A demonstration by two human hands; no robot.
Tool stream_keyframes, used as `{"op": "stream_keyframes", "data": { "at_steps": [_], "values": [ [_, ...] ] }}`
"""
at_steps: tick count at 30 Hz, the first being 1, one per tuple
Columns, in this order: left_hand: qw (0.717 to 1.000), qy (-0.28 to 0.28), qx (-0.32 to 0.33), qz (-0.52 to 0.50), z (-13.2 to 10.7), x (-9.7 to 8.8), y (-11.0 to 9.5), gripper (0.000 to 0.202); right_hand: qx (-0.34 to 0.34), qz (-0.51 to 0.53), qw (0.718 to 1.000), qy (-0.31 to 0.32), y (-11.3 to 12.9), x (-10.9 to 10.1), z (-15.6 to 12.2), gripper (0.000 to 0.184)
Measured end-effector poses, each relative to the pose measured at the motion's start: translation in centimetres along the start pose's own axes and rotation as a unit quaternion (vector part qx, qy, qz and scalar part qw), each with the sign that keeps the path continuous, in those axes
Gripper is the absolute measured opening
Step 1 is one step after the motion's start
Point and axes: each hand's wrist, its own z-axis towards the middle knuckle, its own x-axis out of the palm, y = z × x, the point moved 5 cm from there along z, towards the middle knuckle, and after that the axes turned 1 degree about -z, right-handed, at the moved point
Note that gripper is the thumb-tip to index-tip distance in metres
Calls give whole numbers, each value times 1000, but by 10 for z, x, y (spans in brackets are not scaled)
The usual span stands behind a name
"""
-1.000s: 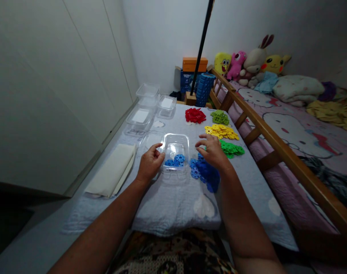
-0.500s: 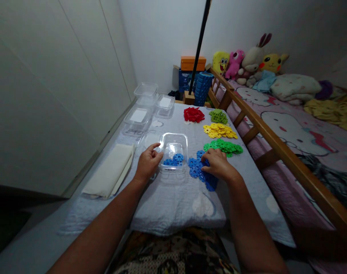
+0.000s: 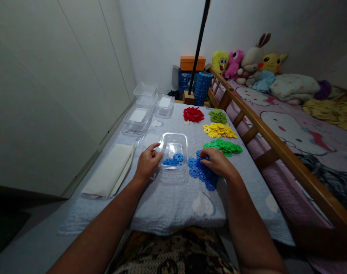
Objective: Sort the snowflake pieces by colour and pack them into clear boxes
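A clear plastic container (image 3: 182,144) stands in the middle of the cloth-covered table with several blue flower-shaped discs (image 3: 177,158) in it. My left hand (image 3: 149,161) has its fingers curled at the container's left rim, thumb and forefinger against the edge. To the right of the container lies a loose pile of blue flower-shaped discs (image 3: 194,172). My right hand (image 3: 215,160) is over this pile with its fingertips pinched together on a blue disc, which the fingers largely cover.
Beyond the blue pile are piles of green discs (image 3: 225,146), yellow discs (image 3: 219,130), light green pieces (image 3: 218,116) and red pieces (image 3: 193,114). Several clear containers (image 3: 137,115) stand at the back left. A folded cream cloth (image 3: 109,169) lies left. A wooden bed rail (image 3: 265,127) borders the right.
My right hand has shifted slightly left and lifted a little over the blue pile, its fingers closer together. My left hand and the container stay in place.
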Motion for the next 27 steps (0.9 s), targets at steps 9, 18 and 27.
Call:
{"op": "stream_keyframes", "data": {
  "at_steps": [9,18,27],
  "values": [
    [1000,0,7,3,0,0,-3,58,-80,178,979,-55,29,-25,15,5],
    [1000,11,5,-6,1,2,0,60,-93,3,996,-5,92,13,49,18],
    [1000,9,13,3,2,2,1,59,-82,-98,992,2,98,35,56,27]
  ]
}}
